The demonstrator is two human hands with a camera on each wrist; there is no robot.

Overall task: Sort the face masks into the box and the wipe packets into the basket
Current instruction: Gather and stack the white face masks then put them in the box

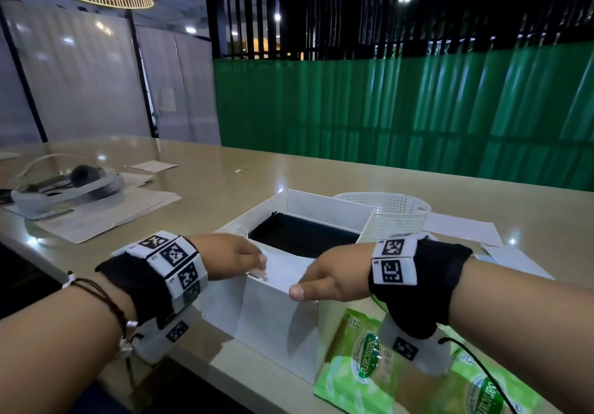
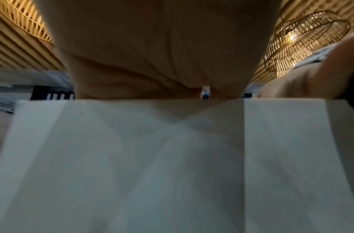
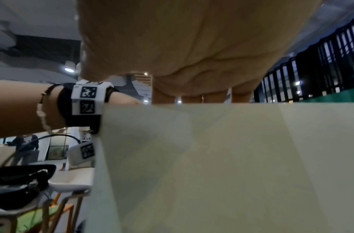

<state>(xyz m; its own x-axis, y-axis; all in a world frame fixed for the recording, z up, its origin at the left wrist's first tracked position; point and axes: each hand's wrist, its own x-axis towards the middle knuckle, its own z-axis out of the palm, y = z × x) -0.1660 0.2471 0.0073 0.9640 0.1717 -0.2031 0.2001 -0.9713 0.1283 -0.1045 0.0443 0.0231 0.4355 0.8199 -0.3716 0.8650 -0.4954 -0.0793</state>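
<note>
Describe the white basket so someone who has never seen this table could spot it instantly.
Start at the long beige table in front of the green corrugated wall. An open white cardboard box sits near its front edge, and the round white perforated plastic basket stands directly against the box's far right side. Unlike the square, solid-walled box, it is round, with walls full of small holes.

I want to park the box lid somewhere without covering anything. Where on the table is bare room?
Bare tabletop lies beyond the white box, between the paper stack on the left and the white basket. Crowded: the near right edge, where green wipe packets lie beside the box under the right hand, and loose sheets right of the basket.
</note>
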